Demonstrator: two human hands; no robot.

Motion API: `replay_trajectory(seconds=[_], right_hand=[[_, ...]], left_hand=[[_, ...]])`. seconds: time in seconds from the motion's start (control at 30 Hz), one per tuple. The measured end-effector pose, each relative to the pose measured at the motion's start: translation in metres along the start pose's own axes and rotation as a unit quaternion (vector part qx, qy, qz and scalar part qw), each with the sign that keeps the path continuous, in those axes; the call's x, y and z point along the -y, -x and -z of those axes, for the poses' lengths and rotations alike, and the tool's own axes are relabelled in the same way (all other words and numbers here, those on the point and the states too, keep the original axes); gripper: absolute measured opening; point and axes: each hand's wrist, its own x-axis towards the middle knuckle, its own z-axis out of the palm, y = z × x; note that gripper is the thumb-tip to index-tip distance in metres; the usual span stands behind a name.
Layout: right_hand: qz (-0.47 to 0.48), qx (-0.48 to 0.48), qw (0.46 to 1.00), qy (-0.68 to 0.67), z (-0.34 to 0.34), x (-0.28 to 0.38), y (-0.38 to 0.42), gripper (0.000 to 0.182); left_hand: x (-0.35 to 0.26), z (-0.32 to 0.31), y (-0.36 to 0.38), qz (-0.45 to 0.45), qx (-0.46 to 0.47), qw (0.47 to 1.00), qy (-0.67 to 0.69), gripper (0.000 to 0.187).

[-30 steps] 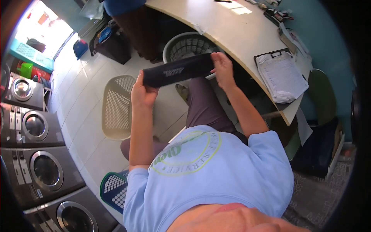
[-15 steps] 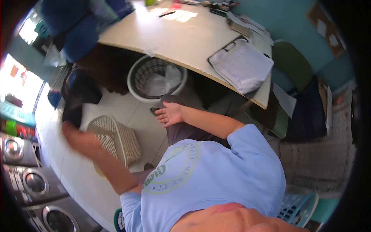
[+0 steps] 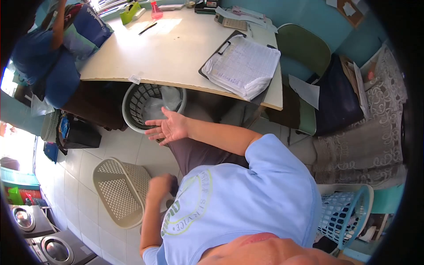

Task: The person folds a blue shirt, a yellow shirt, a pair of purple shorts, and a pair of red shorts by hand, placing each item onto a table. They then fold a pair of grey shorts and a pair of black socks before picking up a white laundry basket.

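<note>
- Two hands, both empty: right hand [image 3: 170, 127] splayed flat just beside the round basket [image 3: 132, 104].
- Left hand [image 3: 161, 185], blurred and loosely curled, beside that basket's cream neighbour [image 3: 119, 194].
- Risk: reaching blind could tip the round basket.

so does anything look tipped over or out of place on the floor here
Yes: the beige laundry basket lies on its side on the tiled floor, by the left hand. The round white basket under the desk stands upright, close to the open right hand.
</note>
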Motion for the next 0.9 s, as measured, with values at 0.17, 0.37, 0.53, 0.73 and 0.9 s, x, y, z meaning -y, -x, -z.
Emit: replay_trajectory(seconds=[0.17, 0.37, 0.53, 0.73, 0.9], right_hand=[[-0.008, -0.048, 0.992, 0.113, -0.002, -0.024, -0.015, 0.070], [0.183, 0.075, 0.694, 0.692, -0.043, -0.056, 0.004, 0.061], [0.167, 0.017, 0.772, 0.614, -0.058, -0.049, 0.016, 0.029], [0.133, 0.031, 0.784, 0.606, -0.076, -0.040, 0.029, 0.022], [0.109, 0.022, 0.750, 0.653, -0.092, -0.036, 0.044, 0.023]], left_hand=[[0.004, 0.077, 0.000, 0.031, -0.242, 0.967, 0.072, 0.014], [-0.016, 0.095, -0.005, -0.034, -0.328, 0.901, 0.282, 0.014], [-0.023, 0.127, 0.009, 0.027, -0.438, 0.845, 0.304, 0.018], [0.017, 0.109, 0.007, 0.076, -0.502, 0.829, 0.236, 0.020], [0.030, 0.084, 0.002, 0.148, -0.560, 0.806, 0.120, 0.018]])
